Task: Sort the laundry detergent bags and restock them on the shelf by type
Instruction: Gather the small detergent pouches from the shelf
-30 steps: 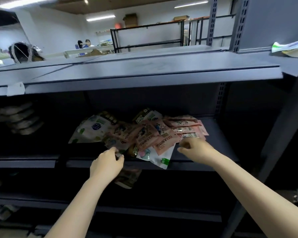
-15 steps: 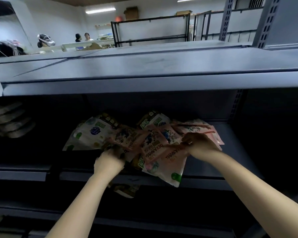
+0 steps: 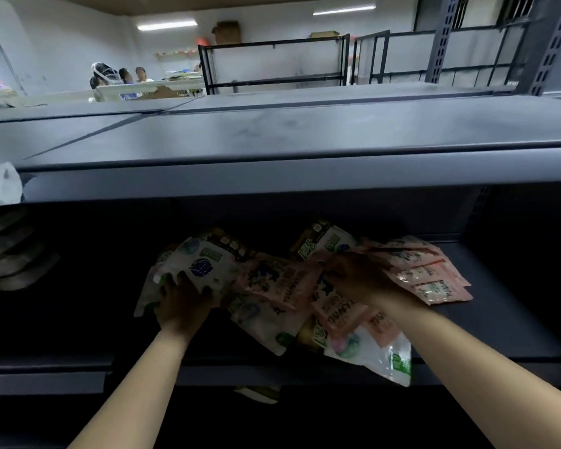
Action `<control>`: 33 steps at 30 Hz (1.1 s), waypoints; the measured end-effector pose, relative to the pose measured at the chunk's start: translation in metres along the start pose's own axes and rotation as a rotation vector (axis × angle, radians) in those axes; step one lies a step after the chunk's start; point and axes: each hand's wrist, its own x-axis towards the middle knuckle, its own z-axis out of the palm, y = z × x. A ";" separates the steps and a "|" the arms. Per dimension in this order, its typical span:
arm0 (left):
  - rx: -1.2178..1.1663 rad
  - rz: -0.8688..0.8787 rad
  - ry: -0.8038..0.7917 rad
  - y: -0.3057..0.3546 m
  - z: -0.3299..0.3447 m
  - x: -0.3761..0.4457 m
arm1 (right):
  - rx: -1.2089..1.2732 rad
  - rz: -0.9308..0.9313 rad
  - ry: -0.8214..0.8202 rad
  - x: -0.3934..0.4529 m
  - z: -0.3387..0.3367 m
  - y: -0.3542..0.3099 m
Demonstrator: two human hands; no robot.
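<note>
The detergent bags [image 3: 282,286] lie in a messy pile on the dark shelf [image 3: 486,322], some hanging over its front edge. The left hand [image 3: 183,303], at 9 o'clock of the pile, has its fingers curled on a white bag [image 3: 195,264]. The right hand [image 3: 357,277] rests on the pink bags [image 3: 428,273] at 3 o'clock; I cannot tell how its fingers lie.

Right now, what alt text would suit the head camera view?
Two bare hands reach into a jumbled pile of detergent bags on a dark grey metal shelf: the left hand grips a white bag, the right hand rests on pink bags.
</note>
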 end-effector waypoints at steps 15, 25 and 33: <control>-0.189 0.047 -0.153 -0.014 -0.017 0.103 | 0.034 0.012 -0.016 0.051 0.074 -0.074; -0.416 -0.009 0.102 -0.109 -0.092 0.121 | 0.160 0.074 -0.140 0.085 0.141 -0.143; -0.452 0.011 0.078 -0.159 -0.113 0.107 | 0.663 0.392 -0.193 0.113 0.195 -0.164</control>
